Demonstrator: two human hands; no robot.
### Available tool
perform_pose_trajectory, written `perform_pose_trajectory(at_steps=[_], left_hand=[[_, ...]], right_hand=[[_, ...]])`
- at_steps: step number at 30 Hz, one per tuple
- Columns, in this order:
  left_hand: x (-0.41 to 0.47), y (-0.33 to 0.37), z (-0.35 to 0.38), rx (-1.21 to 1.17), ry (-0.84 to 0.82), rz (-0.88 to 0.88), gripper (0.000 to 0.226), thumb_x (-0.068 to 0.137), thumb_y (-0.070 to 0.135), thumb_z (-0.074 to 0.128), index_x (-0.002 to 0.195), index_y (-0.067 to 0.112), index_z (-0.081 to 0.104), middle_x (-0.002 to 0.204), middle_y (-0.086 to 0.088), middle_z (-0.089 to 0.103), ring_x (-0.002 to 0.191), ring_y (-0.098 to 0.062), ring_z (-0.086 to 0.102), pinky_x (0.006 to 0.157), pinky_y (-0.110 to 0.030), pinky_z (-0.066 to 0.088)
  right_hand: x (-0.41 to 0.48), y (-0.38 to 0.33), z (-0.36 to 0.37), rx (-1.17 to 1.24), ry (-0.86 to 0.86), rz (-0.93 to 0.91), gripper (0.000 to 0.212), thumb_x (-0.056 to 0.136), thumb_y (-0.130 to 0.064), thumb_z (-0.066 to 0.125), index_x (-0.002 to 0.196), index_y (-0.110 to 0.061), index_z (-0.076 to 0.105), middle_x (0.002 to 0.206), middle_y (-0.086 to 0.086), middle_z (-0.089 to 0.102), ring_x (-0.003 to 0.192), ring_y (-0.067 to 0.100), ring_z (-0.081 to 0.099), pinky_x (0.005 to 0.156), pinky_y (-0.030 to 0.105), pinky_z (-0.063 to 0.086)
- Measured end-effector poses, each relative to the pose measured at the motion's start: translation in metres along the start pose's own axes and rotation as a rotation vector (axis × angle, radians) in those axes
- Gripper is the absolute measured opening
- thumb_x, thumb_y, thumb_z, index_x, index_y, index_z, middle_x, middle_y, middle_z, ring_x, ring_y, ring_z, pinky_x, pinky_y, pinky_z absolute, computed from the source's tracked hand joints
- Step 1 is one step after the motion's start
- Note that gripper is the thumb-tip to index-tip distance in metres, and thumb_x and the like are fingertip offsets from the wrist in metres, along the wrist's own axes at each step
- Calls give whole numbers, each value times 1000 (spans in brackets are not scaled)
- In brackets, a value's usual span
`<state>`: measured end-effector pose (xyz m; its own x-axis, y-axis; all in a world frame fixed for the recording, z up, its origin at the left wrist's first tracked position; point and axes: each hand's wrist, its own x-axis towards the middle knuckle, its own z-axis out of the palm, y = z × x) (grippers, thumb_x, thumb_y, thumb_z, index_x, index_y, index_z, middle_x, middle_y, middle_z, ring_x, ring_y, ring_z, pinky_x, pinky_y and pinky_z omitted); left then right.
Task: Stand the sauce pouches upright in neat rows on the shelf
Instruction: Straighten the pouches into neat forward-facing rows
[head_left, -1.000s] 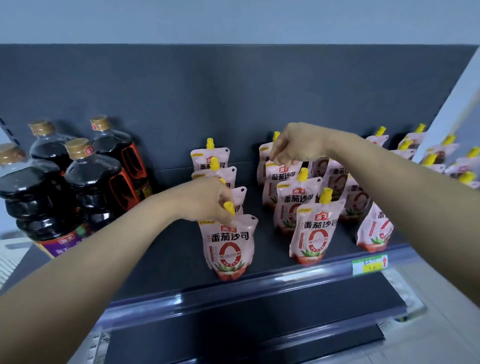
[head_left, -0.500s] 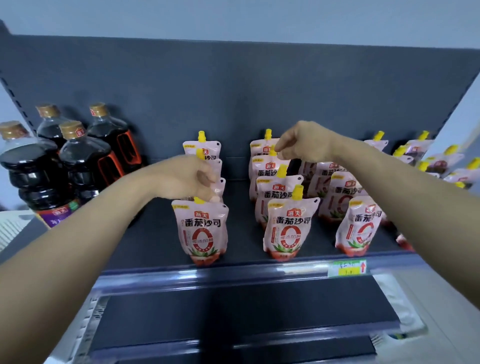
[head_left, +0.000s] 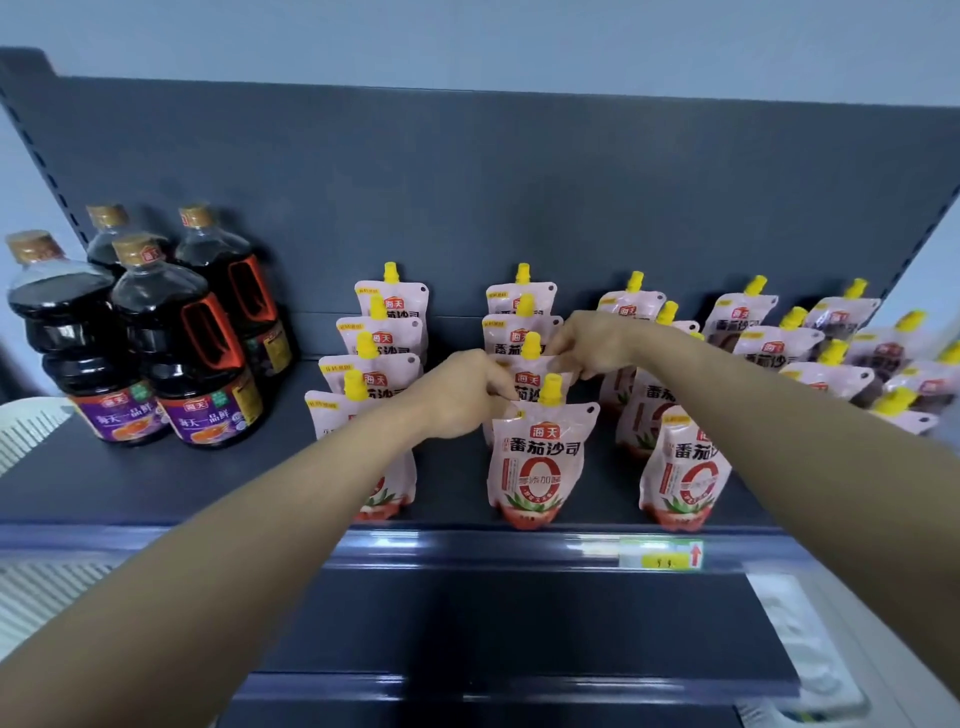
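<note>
the person's left hand (head_left: 462, 397) and right hand (head_left: 592, 345) meet over the middle row of pouches. each hand has its fingers curled in a pinch on the top edge of one sauce pouch (head_left: 527, 382). the left hand is at the pouch's left corner and the right hand at its right corner, either side of its yellow cap. this pouch stands upright, second from the front in the middle row, just behind the front pouch (head_left: 540, 457). the front pouch stands at the shelf's front edge with its red and white label facing out. two more pouches stand behind the held one, toward the dark back panel (head_left: 519, 182).

both bare forearms reach in from the lower corners. the left forearm crosses in front of the left row (head_left: 384, 332), four pouches deep, and hides much of its front one. the right forearm covers part of the right row (head_left: 685, 467). further right, more pouches (head_left: 779, 345) stand in rows, yellow caps up. those at the far edge are blurred.

the shelf (head_left: 156, 483) is dark grey. at its left end four large bottles (head_left: 182, 353) of dark sauce stand close together, apart from the pouches. a price label (head_left: 660, 555) sits on the front rail below the right row. a lower shelf (head_left: 519, 623) shows beneath.
</note>
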<state>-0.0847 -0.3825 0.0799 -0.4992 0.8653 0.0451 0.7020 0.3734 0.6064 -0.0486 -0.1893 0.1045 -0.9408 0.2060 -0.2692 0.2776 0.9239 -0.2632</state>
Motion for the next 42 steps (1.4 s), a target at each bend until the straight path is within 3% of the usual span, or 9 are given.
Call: perform_pose_trajectory(at_steps=[3,5,10,14,19,24,29,36,42], left_hand=[[3,-2,0,-2,1,3,14,86,6,61,93,5,73,65,27,51,112,-21,57,87,-19,37],[5,-2,1,-7,2,2,13,86,4,61,91,4,73,63,26,52,115,-24,56,87,-20,37],[5,0,0,-43,-18,-64,13,85,3,62,93,3,72,67,17,58,96,-10,52,89,-25,41],[8,5,-4,-41,-81,-107,20,82,12,67,101,6,68,90,-4,67,89,-20,63,82,-28,48],[13,14,-2,4,-58,-117,24,77,21,74,99,18,65,85,10,60,80,-6,57,67,-13,41],[17,23,9,-19,-26,-112,25,77,12,73,101,10,69,100,-5,72,92,-17,65,85,-26,49],[18,26,22,-8,40,-140,17,77,1,70,95,1,71,115,-10,68,103,-24,63,94,-31,46],[18,26,26,-40,64,-188,23,76,-1,71,98,4,73,121,-5,66,110,-19,60,100,-30,41],[15,33,24,-71,26,-229,32,78,1,70,110,6,68,125,-1,62,117,-16,55,107,-32,36]], right_hand=[[3,2,0,31,7,-18,18,95,-18,54,99,-7,68,76,-4,57,79,18,59,72,25,50],[3,2,0,33,-1,-30,19,95,-18,55,100,-6,68,77,-3,58,82,19,59,77,28,50],[-10,9,-12,30,20,-40,25,91,-18,59,114,-12,68,106,10,71,97,22,66,91,34,51],[-42,30,-43,36,107,-30,16,87,-18,63,100,-22,71,90,-2,73,84,14,65,83,29,50],[-92,71,-69,1,32,86,26,81,-31,72,106,-23,72,97,-3,73,87,11,66,77,22,49],[-113,100,-52,15,-171,175,44,80,-26,73,122,-20,63,119,-7,64,114,16,58,103,33,45],[-107,118,-20,-48,-74,134,8,82,-19,72,77,-25,69,73,-16,61,81,12,57,70,22,45],[-106,131,-6,-46,69,86,18,84,-15,69,101,-11,74,89,-4,66,89,16,57,80,27,40],[-112,133,-9,5,23,50,12,86,-14,66,95,-14,73,86,-8,65,83,12,57,78,24,45]])
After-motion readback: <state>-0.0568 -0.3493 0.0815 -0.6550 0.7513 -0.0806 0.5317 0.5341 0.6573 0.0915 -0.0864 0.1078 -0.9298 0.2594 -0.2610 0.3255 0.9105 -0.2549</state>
